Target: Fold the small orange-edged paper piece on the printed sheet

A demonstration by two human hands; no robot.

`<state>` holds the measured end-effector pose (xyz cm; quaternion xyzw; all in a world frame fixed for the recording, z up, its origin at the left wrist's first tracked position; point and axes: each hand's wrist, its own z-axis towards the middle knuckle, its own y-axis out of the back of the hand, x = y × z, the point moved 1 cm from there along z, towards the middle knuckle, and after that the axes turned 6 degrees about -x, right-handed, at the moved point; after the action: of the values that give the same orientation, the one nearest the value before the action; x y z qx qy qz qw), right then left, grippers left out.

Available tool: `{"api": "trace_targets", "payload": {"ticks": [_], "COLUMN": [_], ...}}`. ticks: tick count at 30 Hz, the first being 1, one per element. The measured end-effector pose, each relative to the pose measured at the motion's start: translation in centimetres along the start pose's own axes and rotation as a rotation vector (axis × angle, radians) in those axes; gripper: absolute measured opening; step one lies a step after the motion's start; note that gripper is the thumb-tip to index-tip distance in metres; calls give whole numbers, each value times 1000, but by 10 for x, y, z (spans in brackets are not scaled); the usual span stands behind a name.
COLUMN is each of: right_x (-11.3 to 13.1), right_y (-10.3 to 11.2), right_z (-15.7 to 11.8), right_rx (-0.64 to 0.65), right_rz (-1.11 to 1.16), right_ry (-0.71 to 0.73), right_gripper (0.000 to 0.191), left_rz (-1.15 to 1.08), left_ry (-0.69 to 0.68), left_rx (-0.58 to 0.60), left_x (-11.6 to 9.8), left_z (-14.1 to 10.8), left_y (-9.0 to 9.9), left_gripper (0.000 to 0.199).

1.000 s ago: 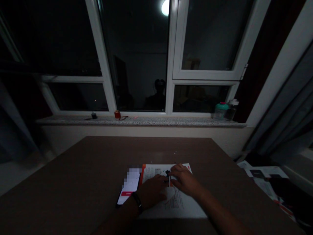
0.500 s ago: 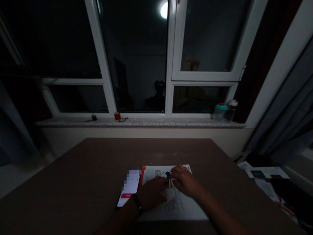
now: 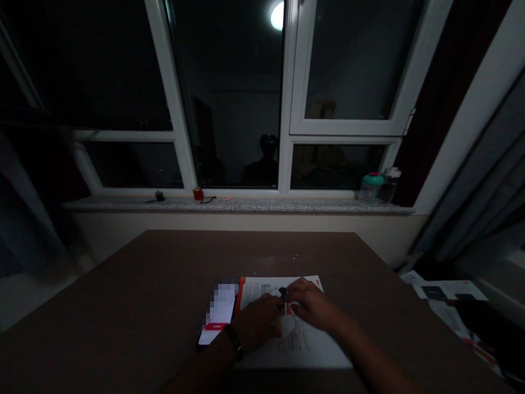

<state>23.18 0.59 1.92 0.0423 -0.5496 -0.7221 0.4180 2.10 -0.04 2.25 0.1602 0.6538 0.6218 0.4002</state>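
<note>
My left hand (image 3: 259,324), with a dark band on its wrist, lies low over a printed sheet (image 3: 250,355). Its fingertips close in on a small dark piece (image 3: 283,293), whose kind I cannot make out in the dim light. From the other side my right hand (image 3: 310,302) bends its fingers against the same piece. Below the fingertips is a pale, rounded scrap (image 3: 288,326), partly covered by my left hand. An orange-red patch shows between the hands, and an orange strip runs along the sheet's left edge.
A lit phone (image 3: 219,312) lies left of the sheet on the brown table (image 3: 172,284). Tiny white bits are scattered beyond the sheet. On the windowsill (image 3: 254,204) stand a red jar (image 3: 198,193), a small dark object and a green-lidded bottle (image 3: 371,187). Papers (image 3: 447,290) lie beyond the table's right edge.
Both hands stay almost in place around the small dark piece, with only slight finger movement. The whole view has shifted a little.
</note>
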Motion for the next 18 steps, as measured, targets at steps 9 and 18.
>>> {"api": "trace_targets", "payload": {"ticks": [9, 18], "right_x": [-1, -4], "right_y": [-2, -4], "right_z": [0, -1], "right_rx": [0, -18], "right_rz": [-24, 5], "right_ry": [-11, 6], "right_gripper": [28, 33], "left_rz": [4, -20], "left_ry": [-6, 17], "left_rx": [4, 14], "left_x": [-2, -6], "left_z": [0, -1], "left_y": [5, 11], "left_gripper": [42, 44]}}
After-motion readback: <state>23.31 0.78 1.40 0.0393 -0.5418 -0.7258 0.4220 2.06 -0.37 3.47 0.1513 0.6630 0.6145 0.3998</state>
